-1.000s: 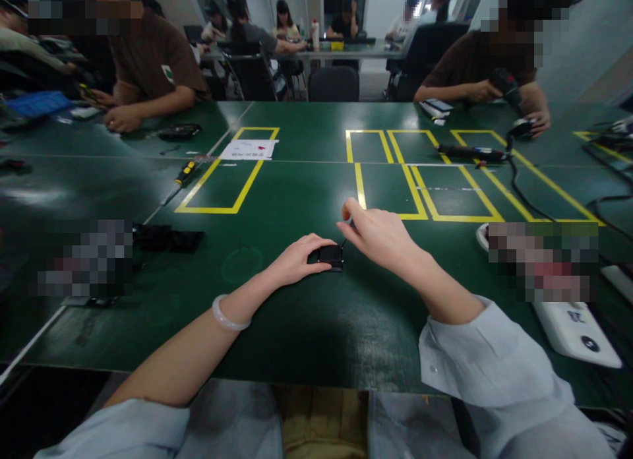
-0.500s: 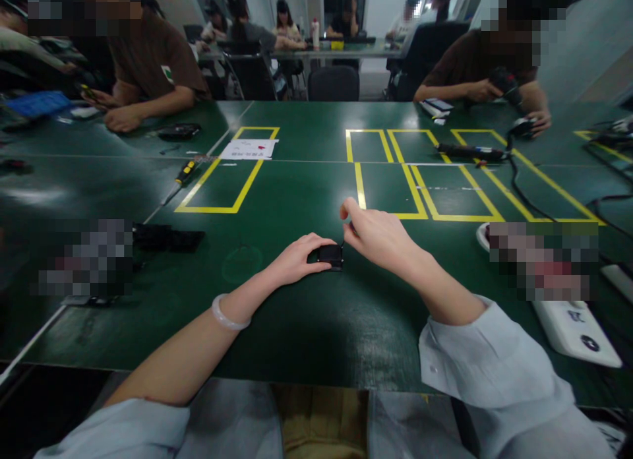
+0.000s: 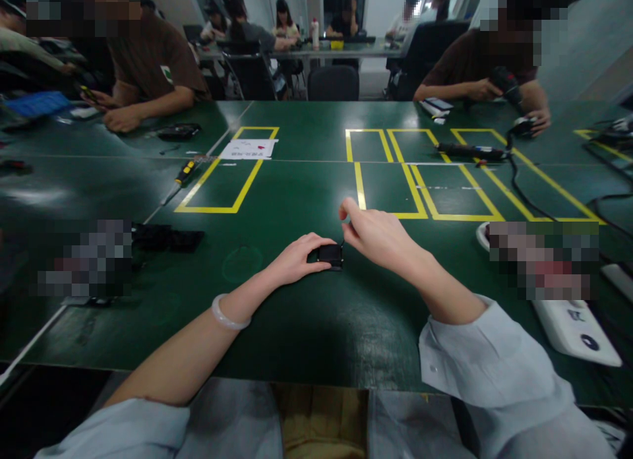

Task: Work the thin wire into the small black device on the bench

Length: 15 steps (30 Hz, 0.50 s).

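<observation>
A small black box-shaped part [image 3: 330, 255] lies on the green table in front of me. My left hand [image 3: 301, 258] is closed on it from the left, with fingers on its far side and the thumb on its near side. My right hand [image 3: 376, 236] is at the part's far right corner, its fingers curled in a pinch. A thin dark piece shows between those fingers and the corner, too small and too hidden to name.
A yellow-black screwdriver [image 3: 186, 173] and a white paper sheet [image 3: 248, 149] lie ahead to the left. Yellow tape outlines [image 3: 361, 185] mark the table. At right stands a white power strip [image 3: 576, 334]. Black parts [image 3: 168, 237] lie at left. Two people sit across, one holding a power drill [image 3: 507, 88].
</observation>
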Tool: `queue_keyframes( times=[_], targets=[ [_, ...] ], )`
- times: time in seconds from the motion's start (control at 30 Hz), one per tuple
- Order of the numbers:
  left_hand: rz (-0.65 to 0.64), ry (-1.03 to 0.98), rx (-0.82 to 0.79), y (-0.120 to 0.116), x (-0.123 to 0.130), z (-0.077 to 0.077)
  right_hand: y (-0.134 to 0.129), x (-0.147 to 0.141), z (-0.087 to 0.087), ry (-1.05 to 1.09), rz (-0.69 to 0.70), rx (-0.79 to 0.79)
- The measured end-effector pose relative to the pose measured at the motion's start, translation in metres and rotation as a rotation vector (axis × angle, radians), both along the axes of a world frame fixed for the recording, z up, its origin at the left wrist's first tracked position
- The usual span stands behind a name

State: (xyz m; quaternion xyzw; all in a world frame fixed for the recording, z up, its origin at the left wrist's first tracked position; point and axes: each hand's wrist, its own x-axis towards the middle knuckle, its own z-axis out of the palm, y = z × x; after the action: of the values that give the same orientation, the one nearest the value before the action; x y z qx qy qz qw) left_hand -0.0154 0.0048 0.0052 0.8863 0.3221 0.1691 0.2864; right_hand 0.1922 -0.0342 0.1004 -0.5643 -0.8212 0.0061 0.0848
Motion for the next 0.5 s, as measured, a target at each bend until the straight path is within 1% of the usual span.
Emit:
queue_keyframes(
  times=[0.33, 0.5],
  targets=[
    [0.003, -0.007, 0.004, -0.0008, 0.0002, -0.0007, 0.0006, -0.0008, 0.0000, -0.052, -0.016, 0.004],
    [0.010, -0.006, 0.004, -0.0003, 0.0000, -0.0009, 0.0001, -0.0006, 0.0002, -0.001, 0.007, 0.006]
  ],
)
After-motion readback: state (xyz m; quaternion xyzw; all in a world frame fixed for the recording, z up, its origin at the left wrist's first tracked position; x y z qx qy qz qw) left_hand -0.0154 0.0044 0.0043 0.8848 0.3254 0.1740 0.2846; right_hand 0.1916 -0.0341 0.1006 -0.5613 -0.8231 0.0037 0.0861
